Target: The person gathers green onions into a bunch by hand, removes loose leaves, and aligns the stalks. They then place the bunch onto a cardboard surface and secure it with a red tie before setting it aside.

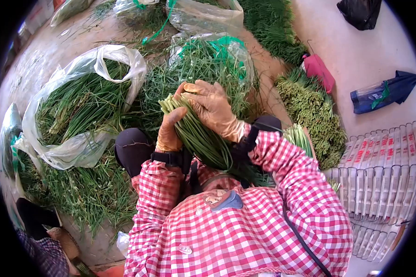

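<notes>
**A:** What is my left hand (pixel 168 134) doing in the head view?

**B:** You are wrapping its fingers tight around the bundle of green stalks (pixel 203 141). You are holding it from the side.

**A:** And my right hand (pixel 212 108)?

**B:** You are curling it over the top of the same bundle. It is covering the cut ends and gripping them.

**A:** Where is the bundle sitting?

**B:** It is leaning in front of your chest, between your knees (pixel 131 148). Loose greens (pixel 85 194) are lying on the floor beside you. A plastic bag (pixel 74 147) full of greens is lying on your left. A second bag (pixel 217 51) is lying further ahead. A stack of white trays (pixel 379 171) is standing on your right.
</notes>
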Demonstrator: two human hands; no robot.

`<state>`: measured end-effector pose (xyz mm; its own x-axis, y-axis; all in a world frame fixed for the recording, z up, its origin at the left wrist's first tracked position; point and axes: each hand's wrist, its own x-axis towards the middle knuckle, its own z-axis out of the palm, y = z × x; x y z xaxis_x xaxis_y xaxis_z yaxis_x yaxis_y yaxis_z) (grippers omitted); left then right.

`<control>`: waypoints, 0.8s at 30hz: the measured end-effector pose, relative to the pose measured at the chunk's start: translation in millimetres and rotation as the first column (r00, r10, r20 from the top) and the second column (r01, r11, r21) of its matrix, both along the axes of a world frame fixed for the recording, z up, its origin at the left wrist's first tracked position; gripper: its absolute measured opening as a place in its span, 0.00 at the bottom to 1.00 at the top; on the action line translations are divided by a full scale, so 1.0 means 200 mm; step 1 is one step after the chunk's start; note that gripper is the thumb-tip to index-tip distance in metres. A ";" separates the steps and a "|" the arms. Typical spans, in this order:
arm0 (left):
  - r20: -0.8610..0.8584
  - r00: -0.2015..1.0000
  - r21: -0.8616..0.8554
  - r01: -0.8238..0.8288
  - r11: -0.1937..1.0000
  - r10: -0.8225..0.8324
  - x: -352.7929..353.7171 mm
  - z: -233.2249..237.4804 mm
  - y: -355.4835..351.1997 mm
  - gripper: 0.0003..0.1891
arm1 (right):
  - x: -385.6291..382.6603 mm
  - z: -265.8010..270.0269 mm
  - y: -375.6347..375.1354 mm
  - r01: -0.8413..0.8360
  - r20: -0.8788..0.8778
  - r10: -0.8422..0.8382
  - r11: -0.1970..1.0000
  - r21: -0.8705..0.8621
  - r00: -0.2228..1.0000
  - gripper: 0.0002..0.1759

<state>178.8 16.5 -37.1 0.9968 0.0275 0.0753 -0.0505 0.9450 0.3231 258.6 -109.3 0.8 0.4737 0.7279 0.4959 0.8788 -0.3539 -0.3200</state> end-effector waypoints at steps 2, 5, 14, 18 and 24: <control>-0.036 0.999 0.083 -0.007 0.997 0.010 0.02 0.01 -0.01 0.41 | 0.05 0.13 0.00 -0.051 -0.146 0.014 0.966 -0.254 0.989 0.13; -0.062 0.998 0.219 0.026 0.975 -0.012 0.03 0.09 -0.03 0.40 | 0.26 0.42 0.10 -0.028 -0.174 0.000 0.986 -0.164 0.985 0.17; -0.229 0.973 0.557 0.095 0.825 0.042 0.03 0.04 -0.02 0.16 | 0.19 0.30 0.26 -0.511 -0.580 0.141 0.666 -0.543 0.802 0.46; -0.212 0.939 0.672 -0.062 0.738 0.272 0.00 0.02 -0.07 0.14 | 0.50 0.16 0.22 -0.140 -0.275 0.112 0.987 -0.083 0.955 0.27; -0.094 0.903 0.512 -0.317 0.798 0.419 0.00 0.00 0.08 0.16 | 0.27 0.48 -0.06 0.064 -0.400 -0.080 0.996 -0.054 0.913 0.25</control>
<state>178.0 32.8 -36.8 0.9134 0.4068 -0.0154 -0.2515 0.5935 0.7645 311.8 -121.1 96.8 0.6786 0.6992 0.2250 0.6511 -0.4308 -0.6249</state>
